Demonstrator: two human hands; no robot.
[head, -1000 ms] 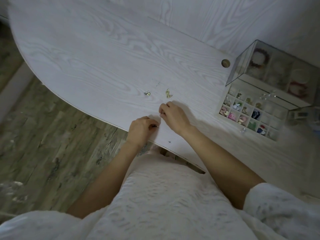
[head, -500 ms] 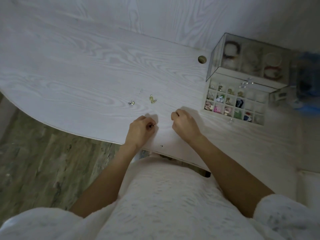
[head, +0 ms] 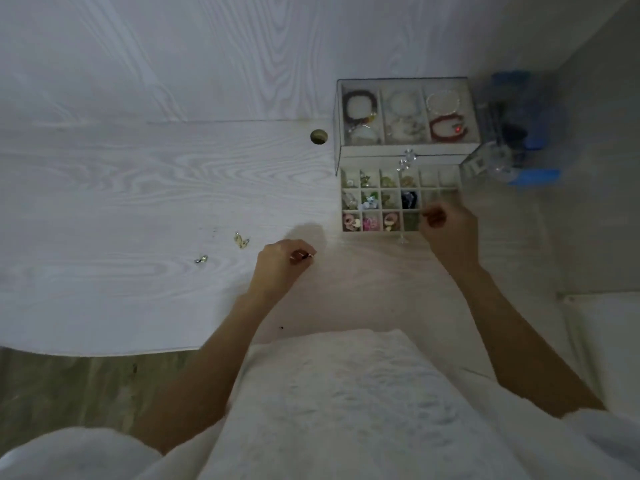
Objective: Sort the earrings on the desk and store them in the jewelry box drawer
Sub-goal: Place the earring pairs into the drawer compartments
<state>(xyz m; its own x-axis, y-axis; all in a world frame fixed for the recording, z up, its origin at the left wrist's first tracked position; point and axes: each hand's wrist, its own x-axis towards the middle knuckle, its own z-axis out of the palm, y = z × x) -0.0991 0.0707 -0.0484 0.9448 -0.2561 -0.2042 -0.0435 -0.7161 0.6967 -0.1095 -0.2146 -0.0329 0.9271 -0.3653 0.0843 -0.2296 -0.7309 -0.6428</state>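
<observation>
a person seated at a pale wood-grain desk (head: 145, 188) works over a clear jewelry box (head: 405, 116) whose drawer (head: 398, 202) stands pulled out toward them, its small compartments showing coloured pieces. the right hand (head: 450, 230) hovers at the drawer's near right corner, fingers curled in toward the thumb over the lower right cells; whether they pinch anything is too small and blurred to tell. the left hand (head: 280, 265) rests on the desk well apart from the right, its fingertips pinching a small earring (head: 303, 256) with a dark and metallic look. two more earrings lie loose on the desk to the left of that hand: a gold-toned earring (head: 240, 240) nearer it, and a silver-toned earring (head: 201, 259) further left and slightly nearer the person. bare desktop spreads wide to the left and back of these pieces, up to the matching wall panel (head: 207, 46) behind. the desk's curved front edge (head: 104, 353) runs along the lower left, with wood-look floor (head: 69, 386) below it. a round cable hole (head: 319, 136) sits just left of the box, close to the back edge. the box's top tier holds bracelets (head: 360, 107) in three sections. right of the box stands a blurred blue and clear object (head: 516, 133), crowding that corner. a tiny dark speck (head: 282, 328) lies near the desk's front edge between the forearms.
</observation>
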